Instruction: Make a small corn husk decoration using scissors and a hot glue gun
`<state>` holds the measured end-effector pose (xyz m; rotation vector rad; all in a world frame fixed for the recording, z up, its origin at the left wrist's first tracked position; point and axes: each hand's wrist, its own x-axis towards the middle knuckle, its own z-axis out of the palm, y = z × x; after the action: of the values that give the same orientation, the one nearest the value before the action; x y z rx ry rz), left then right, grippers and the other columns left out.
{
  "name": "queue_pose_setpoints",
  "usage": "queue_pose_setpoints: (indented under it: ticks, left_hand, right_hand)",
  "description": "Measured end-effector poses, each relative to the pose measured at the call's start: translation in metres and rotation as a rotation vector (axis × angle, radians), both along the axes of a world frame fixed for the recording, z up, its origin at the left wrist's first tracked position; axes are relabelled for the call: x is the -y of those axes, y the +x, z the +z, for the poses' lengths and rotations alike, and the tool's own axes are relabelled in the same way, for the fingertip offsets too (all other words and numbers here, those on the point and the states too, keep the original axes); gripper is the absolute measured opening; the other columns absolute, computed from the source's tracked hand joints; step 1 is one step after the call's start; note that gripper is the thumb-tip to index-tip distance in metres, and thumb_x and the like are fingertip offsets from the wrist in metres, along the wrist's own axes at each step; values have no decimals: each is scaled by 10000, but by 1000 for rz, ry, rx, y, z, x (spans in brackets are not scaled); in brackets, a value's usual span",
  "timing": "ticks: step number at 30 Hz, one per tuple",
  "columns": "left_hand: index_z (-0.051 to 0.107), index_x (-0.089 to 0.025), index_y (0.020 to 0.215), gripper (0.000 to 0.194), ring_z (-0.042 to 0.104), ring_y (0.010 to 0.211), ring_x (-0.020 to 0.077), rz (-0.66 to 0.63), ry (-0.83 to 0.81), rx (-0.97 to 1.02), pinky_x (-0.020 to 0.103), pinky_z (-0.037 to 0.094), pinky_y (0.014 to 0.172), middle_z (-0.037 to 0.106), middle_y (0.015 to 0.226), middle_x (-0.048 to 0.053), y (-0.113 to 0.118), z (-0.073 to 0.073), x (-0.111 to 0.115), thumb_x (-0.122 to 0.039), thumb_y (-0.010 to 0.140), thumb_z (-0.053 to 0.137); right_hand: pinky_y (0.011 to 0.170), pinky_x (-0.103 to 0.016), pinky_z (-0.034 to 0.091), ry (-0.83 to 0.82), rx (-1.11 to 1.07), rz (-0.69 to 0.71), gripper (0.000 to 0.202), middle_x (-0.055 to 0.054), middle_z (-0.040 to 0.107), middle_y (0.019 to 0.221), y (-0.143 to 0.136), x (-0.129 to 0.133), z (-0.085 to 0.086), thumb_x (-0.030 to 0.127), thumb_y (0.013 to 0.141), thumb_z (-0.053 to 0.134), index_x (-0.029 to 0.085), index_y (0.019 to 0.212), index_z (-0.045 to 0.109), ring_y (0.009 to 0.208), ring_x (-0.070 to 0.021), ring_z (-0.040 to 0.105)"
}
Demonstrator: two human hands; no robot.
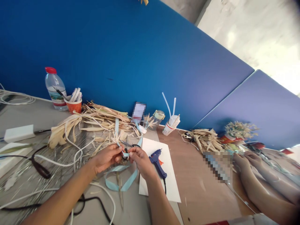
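- Left hand (106,158) pinching the pale blue ribbon (129,182) between thumb and fingers!
- Right hand (142,161) right beside it, fingertips closed on the same ribbon.
- And the ribbon: between the fingertips up top, a loose loop curving below them, above the desk (131,212).
- Just behind the hands, scissors (136,145); beyond those, a heap of husks (103,109).
- Over on the right, the glue gun (159,165), lying on a white board (170,181).

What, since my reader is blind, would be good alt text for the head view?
The left hand and right hand hold light-blue ribbon over a cluttered table. Dried leaves lie beyond; a blue glue gun rests on white board to their right.
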<state>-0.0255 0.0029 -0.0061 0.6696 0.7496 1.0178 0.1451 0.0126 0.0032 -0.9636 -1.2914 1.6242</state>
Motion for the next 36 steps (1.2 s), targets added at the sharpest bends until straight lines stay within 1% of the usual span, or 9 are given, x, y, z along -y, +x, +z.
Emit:
queue_pose_setpoints:
  ticks: [7, 12, 16, 19, 25, 28, 31, 34, 36]
  left_hand:
    - [593, -135, 794, 155, 463, 440, 41, -120, -22, 53, 182, 338, 480, 640, 698, 31, -3, 2, 2, -263, 763, 674]
    - [628, -131, 793, 126, 480, 465, 46, -147, 89, 155, 184, 372, 511, 631, 668, 29, -7, 4, 3, -250, 774, 666]
    - [666, -134, 830, 139, 610, 656, 138, -164, 80, 159, 286, 479, 696, 670, 741, 65, -5, 5, 6, -255, 762, 678]
    - [677, -132, 830, 146, 644, 755, 191, -201, 57, 158, 401, 482, 822, 690, 774, 81, -3, 6, 8, -268, 781, 654]
    - [684, -119, 911, 203, 659, 899, 253, -296, 55, 203, 464, 453, 890, 711, 909, 148, -4, 5, 9, -281, 807, 618]
    - [696, -91, 925, 215, 667, 887, 247, -268, 60, 204, 429, 442, 923, 709, 947, 161, -4, 5, 8, -250, 794, 633]
    - [703, -89, 913, 194, 671, 874, 241, -154, 42, 188, 400, 459, 914, 708, 978, 161, -4, 5, 6, -217, 781, 642]
    - [702, -112, 900, 166, 679, 838, 232, -65, 24, 193, 396, 483, 886, 723, 900, 130, -6, 5, 4, -210, 783, 638]
    - [700, -117, 876, 144, 681, 823, 227, -51, 20, 201, 389, 493, 874, 723, 865, 119, -6, 4, 3, -210, 784, 638]
  right_hand:
    - [587, -233, 366, 30, -33, -124, 156, 48, 540, 578, 5, -3, 5, 251, 678, 659, 176, 809, 618, 550, -101, 478]
    - [570, -225, 364, -21, -94, -144, 167, 43, 543, 590, 3, -5, 0, 232, 640, 684, 173, 783, 623, 552, -98, 471]
    - [539, -228, 363, -31, -126, -164, 204, 41, 536, 579, 2, -6, -3, 263, 629, 705, 183, 793, 616, 539, -107, 469]
    - [532, -230, 363, -38, -146, -160, 215, 46, 532, 567, 1, -5, -3, 289, 646, 701, 189, 807, 599, 517, -109, 475]
    - [550, -220, 364, -29, -187, -168, 186, 49, 538, 587, 0, -6, -3, 253, 639, 700, 181, 788, 615, 520, -93, 478]
    - [571, -229, 390, -30, -158, -184, 198, 30, 560, 626, 1, -6, -4, 299, 648, 705, 182, 792, 636, 557, -104, 495]
    - [659, -269, 443, -22, -117, -239, 282, -22, 629, 745, 4, -7, -3, 414, 689, 678, 187, 855, 660, 695, -153, 570]
    - [768, -308, 456, 21, -77, -320, 350, -54, 654, 854, 6, -7, 2, 481, 697, 663, 187, 886, 674, 842, -188, 592]
    - [787, -320, 457, 32, -53, -322, 373, -61, 658, 872, 7, -7, 6, 507, 705, 652, 184, 889, 680, 859, -191, 595]
